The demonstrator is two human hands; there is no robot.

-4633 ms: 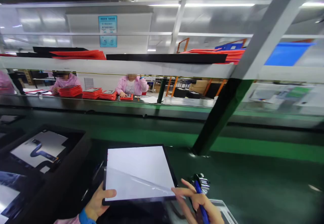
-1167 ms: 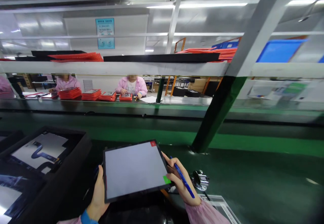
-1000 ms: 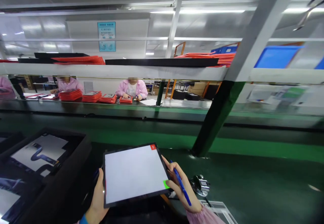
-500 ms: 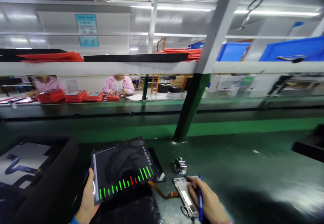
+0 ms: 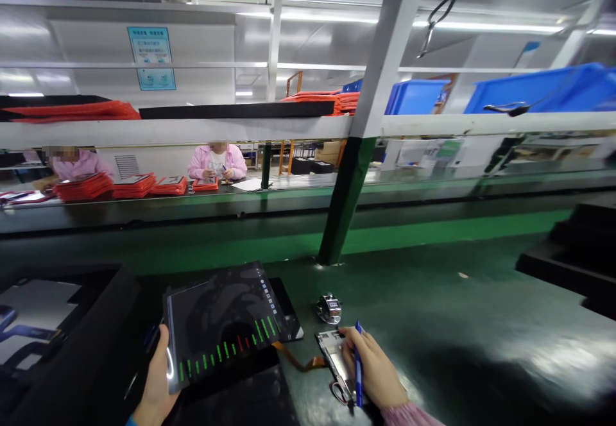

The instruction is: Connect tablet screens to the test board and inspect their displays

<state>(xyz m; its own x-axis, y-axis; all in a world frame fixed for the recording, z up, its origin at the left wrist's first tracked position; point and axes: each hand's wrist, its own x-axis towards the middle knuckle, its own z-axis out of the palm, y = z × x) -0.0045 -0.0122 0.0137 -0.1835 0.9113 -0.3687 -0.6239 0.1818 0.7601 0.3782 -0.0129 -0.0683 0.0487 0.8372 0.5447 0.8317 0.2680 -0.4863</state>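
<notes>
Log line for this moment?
left hand: holds screen showing green and red bars | right hand: on module, with blue pen | orange ribbon: meets module

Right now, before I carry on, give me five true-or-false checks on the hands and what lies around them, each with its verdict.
1. The left hand holds the screen. True.
2. The screen shows plain white. False: it is dark, with green and red bars.
3. The right hand has a blue pen. True.
4. The metal device sits left of the screen. False: the metal device is on its right.
5. An orange ribbon runs from the board toward the screen. True.
</notes>
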